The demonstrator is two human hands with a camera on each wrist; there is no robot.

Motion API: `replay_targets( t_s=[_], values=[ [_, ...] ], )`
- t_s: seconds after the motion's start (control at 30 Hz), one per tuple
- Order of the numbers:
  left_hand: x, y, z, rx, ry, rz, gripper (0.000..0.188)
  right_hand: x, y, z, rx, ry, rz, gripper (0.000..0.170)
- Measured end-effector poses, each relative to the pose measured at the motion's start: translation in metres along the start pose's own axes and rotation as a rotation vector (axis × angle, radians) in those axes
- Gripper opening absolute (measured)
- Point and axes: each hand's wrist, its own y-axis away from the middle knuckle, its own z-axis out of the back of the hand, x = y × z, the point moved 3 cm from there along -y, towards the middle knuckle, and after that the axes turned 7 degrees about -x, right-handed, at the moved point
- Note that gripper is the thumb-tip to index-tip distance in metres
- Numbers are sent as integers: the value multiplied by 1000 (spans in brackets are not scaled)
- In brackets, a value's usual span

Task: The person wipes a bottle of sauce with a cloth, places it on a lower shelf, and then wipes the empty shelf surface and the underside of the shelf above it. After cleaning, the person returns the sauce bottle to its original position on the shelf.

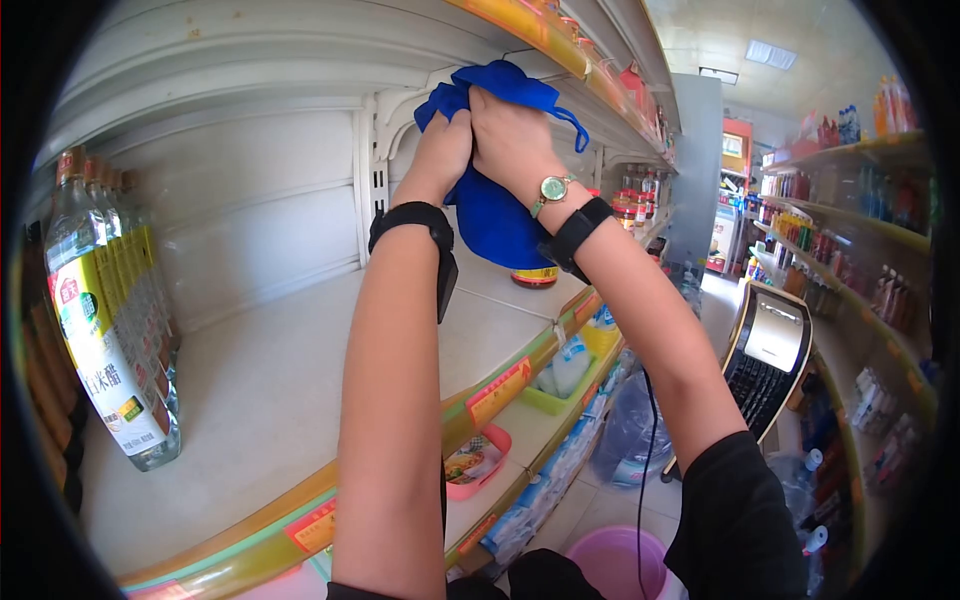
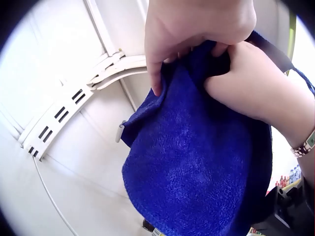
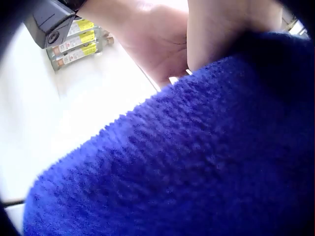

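Observation:
A blue cloth point(image 1: 500, 218) hangs from both hands, held up in front of the shelf's back corner. The left hand point(image 1: 440, 160) grips its bunched upper part, and the right hand point(image 1: 510, 140) grips it close beside. In the left wrist view the left hand point(image 2: 199, 24) pinches folds of the cloth point(image 2: 184, 157) with curled fingers, and the right hand point(image 2: 246, 81) has its fingers tucked into them. The cloth point(image 3: 162, 162) fills much of the right wrist view, hiding the fingertips there.
Clear glass bottles point(image 1: 105, 330) stand in a row at the shelf's left. A jar point(image 1: 535, 277) sits behind the cloth on the white shelf board point(image 1: 290, 370). Below are a pink basket point(image 1: 478, 462) and a pink bucket point(image 1: 620, 562); a black cable point(image 1: 650, 430) hangs by the right arm.

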Motion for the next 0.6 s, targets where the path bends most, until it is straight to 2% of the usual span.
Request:
replay_targets(
  t_s=[0.07,0.2,0.27,0.3,0.33,0.4,0.43,0.53,0.6],
  values=[
    [-9,8,2,9,26,60,36,0,-4,-3,143,-37,-54,32],
    [0,4,3,26,94,71,42,0,3,-2,241,-107,-103,32],
    [3,5,3,16,-56,69,44,0,15,2,133,-114,12,36],
    [-2,7,1,0,-156,-29,47,-3,22,6,265,-150,-64,45],
    [-3,12,-3,9,-80,-16,48,-5,27,8,259,-153,-59,45],
    [4,6,-7,18,-88,-89,47,-7,32,14,130,-138,1,53],
    [10,4,-9,18,-88,-93,47,-10,35,13,174,-161,-22,57],
    [10,2,-9,6,-70,-53,46,-9,29,15,67,-117,7,58],
    [5,5,-9,-24,-55,-59,45,-6,20,12,72,-123,-25,54]
  ],
)
